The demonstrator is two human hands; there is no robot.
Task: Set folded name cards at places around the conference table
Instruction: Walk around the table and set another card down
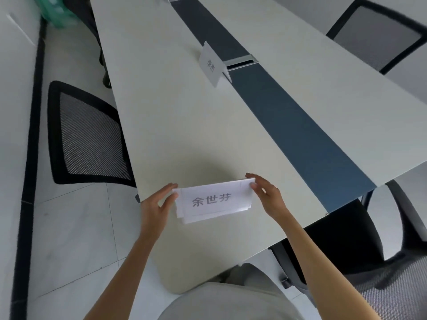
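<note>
Gripping a small stack of folded name cards (213,200) at its two short ends, both hands are held over the near end of the conference table (166,125). The left end of the stack is pinched by the left hand (157,204), thumb on the near face and fingers (169,187) behind. The right end is pinched likewise by the right hand (265,195), thumb on the front and fingertips over the top edge. Printed characters are seen on the front card, between the two thumbs. Several card edges are fanned out below the front card, near the left thumb. Whether the stack touches the tabletop cannot be told.

Well beyond the fingertips, one standing name card (210,64) is placed upright beside the dark centre strip (288,125), just next to a metal cable hatch (240,62). Mesh-backed chairs are noted: one chair (87,135) left of the left hand, another chair (379,35) at the far right.
</note>
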